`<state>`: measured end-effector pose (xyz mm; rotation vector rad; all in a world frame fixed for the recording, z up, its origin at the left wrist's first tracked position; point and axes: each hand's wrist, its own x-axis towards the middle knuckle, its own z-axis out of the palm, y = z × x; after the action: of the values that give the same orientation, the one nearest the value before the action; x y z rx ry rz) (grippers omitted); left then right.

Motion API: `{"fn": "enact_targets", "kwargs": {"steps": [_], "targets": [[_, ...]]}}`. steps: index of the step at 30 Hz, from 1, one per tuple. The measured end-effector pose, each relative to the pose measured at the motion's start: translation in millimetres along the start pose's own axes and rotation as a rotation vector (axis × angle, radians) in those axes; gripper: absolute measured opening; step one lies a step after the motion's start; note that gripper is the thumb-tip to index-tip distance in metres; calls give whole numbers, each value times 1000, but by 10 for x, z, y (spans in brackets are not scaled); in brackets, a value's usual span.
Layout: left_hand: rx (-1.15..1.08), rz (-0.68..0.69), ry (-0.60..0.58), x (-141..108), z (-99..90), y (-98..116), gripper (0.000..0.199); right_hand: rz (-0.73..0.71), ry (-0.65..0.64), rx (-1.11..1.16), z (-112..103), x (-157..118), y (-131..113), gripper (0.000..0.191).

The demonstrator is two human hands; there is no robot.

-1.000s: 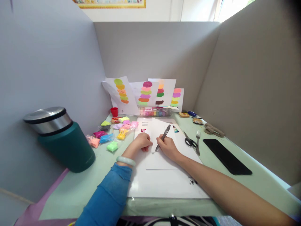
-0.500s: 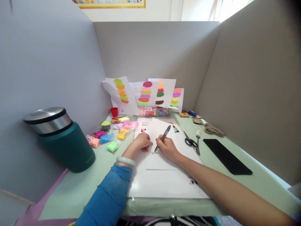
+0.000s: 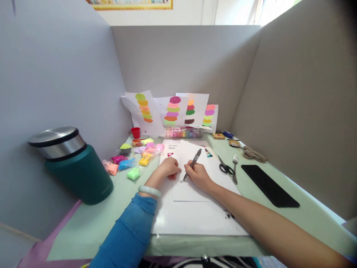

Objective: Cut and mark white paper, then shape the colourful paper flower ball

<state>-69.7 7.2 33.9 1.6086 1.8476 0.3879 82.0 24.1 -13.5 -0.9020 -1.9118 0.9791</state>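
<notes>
In my right hand (image 3: 199,175) is a dark grey pen (image 3: 196,158), pinched between thumb and fingers. Its tip points down at a white sheet of paper (image 3: 192,193), beside a small dark mark. My left hand (image 3: 169,167) rests on the sheet's left edge with its fingers curled in and nothing visible in them. Beneath the sheet lies a larger white printed board or sheet (image 3: 178,221), with dark specks near its lower right. A pale bangle (image 3: 149,191) circles my left wrist, above a blue sleeve.
Left stands a green thermos (image 3: 80,175), near several bright clay packets (image 3: 126,163) and a red cup (image 3: 135,132). Black-handled scissors (image 3: 226,169), a fork (image 3: 235,169) and a black phone-like slab (image 3: 269,185) lie right. Color-swatch papers (image 3: 173,111) lean at the back; grey partitions (image 3: 184,59) surround the desk.
The pen's upper end has tilted slightly to the left, with a very small shift of my right hand. My left hand and the sheet stay where they were.
</notes>
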Motion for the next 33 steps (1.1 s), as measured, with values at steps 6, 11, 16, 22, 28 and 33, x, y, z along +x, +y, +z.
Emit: {"fn": "enact_targets", "kwargs": {"steps": [6, 11, 16, 22, 28, 33], "targets": [[2, 11, -2, 20, 8, -13, 5, 5, 2, -1, 2, 2, -2, 28], [18, 5, -6, 23, 5, -9, 4, 7, -8, -1, 1, 9, 16, 28], [20, 4, -9, 25, 3, -11, 6, -3, -7, -5, 1, 9, 19, 28], [27, 7, -5, 33, 5, -15, 7, 3, -21, -5, -1, 4, 14, 28], [18, 5, -15, 15, -3, 2, 4, 3, -24, -1, -2, 2, -1, 27], [26, -24, -23, 38, 7, -10, 6, -6, -11, -6, -3, 1, -18, 28]]}}
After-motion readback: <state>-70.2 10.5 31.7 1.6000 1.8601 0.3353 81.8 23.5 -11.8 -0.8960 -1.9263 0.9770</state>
